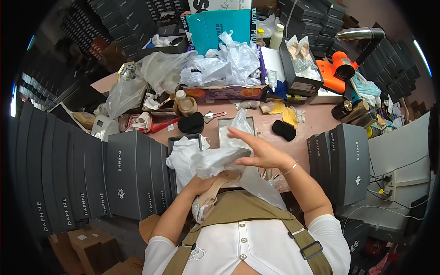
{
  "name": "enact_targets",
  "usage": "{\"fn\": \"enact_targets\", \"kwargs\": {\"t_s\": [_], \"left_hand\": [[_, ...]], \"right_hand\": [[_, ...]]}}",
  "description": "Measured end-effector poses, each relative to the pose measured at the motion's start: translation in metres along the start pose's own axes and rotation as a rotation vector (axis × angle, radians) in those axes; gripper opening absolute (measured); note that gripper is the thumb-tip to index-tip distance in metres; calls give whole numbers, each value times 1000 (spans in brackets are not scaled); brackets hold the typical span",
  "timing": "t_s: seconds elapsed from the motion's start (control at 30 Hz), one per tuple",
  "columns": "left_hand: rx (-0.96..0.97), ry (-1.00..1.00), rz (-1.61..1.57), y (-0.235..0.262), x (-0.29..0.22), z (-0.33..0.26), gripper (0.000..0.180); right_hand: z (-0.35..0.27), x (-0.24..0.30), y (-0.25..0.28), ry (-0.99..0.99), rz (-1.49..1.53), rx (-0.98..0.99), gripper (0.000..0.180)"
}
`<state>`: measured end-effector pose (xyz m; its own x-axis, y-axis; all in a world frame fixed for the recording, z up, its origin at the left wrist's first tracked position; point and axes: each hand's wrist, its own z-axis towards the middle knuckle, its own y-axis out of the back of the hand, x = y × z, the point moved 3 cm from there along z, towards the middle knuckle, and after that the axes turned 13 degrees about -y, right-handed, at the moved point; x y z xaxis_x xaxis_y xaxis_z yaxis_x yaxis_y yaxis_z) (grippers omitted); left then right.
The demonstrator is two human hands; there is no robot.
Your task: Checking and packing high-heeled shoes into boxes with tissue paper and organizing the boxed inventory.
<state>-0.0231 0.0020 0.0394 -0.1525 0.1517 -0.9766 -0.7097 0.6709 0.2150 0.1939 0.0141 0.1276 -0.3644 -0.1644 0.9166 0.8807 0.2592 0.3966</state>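
Observation:
My left hand (200,184) is closed around a beige women's shoe (211,193), held low in front of my apron. White tissue paper (211,161) covers the shoe's front part, so its toe is hidden. Just right of the paper, my right hand (265,154) is open, thumb and fingers spread; the thumb is close to the paper's edge, and I cannot tell if they touch. A translucent sheet (263,188) hangs below that hand. Beyond the hands lies an open box (223,124) with thin wrapping in it. More crumpled tissue (182,156) spills from a dark box on the left.
Dark shoeboxes stand stacked at left (129,176) and right (349,160). Across the back sit a carton of crumpled paper (220,93), a box with pale shoes (306,82) and an orange tool (333,75). Black oval pads (283,130) and a bottle (186,105) lie nearer.

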Motion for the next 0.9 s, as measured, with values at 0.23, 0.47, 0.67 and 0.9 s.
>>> {"fn": "enact_targets", "kwargs": {"t_s": [0.23,0.47,0.67,0.9], "left_hand": [[-270,66,-671,4,4,14,57],[-398,85,-1112,-7,5,7,59],[-407,74,-1004,-12,-3,8,59],[-317,76,-792,-4,-3,7,55]], "right_hand": [[-14,12,-54,327,-759,12,17],[-24,5,-72,263,-912,-116,22],[-29,19,-75,230,-887,-108,22],[-22,8,7,38,-318,-152,53]]}}
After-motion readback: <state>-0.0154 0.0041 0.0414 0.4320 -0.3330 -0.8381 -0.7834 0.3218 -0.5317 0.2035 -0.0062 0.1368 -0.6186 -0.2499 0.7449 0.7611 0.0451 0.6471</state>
